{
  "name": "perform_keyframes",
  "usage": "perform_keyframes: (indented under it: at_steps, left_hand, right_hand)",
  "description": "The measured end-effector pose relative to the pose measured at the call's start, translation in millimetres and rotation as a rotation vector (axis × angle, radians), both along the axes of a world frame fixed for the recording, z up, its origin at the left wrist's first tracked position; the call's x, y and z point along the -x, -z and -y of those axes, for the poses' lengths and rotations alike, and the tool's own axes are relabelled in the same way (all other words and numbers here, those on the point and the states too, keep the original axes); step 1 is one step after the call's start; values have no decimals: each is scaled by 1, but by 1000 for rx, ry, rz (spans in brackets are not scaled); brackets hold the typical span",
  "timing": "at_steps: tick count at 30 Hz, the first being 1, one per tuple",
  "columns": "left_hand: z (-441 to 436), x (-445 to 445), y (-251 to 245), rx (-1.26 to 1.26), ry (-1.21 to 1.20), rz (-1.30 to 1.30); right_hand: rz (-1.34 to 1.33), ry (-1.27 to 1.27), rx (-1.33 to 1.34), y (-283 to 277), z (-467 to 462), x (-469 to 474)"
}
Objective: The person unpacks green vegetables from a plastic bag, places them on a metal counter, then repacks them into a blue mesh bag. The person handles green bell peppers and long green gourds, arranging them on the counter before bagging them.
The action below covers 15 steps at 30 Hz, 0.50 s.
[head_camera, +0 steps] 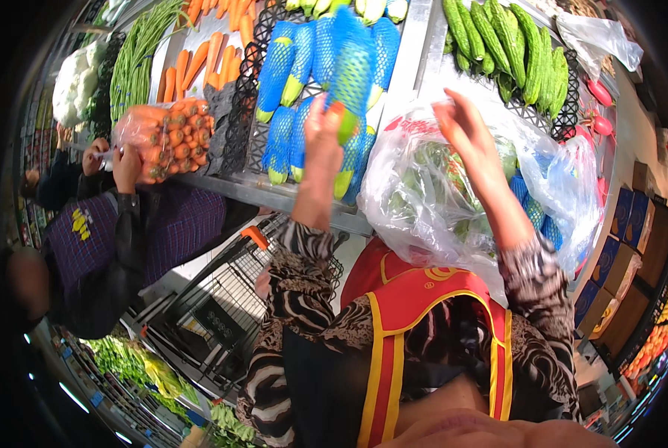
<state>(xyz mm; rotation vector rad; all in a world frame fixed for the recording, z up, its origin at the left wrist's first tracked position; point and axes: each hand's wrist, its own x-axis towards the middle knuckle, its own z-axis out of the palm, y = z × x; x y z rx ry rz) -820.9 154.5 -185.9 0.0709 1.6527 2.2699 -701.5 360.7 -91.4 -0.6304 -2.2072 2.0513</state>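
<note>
My left hand grips the lower end of a long green squash in blue foam netting, blurred by motion and raised over the display. Beneath it, several similar netted squashes lie in rows on a black plastic grid mat. My right hand is empty, its fingers loosely apart above a big clear plastic bag. Leafy greens show through the bag's film. On the bag's right side, more blue-netted produce is visible through the plastic.
Cucumbers lie back right, with red radishes beyond. At left, a co-worker's hands hold a bag of carrots. Loose carrots and long beans lie behind. A wire shopping cart stands below the metal display edge.
</note>
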Motion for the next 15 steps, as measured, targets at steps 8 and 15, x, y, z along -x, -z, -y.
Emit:
perform_keyframes:
  at_steps: [8,15]
  left_hand:
    - [4,-60,-13,-252,-31,-102]
    - [128,-23,26,530,-229,-170]
  right_hand:
    - [25,-68,495,53,96,61]
    - [110,-459,414,33,89,14]
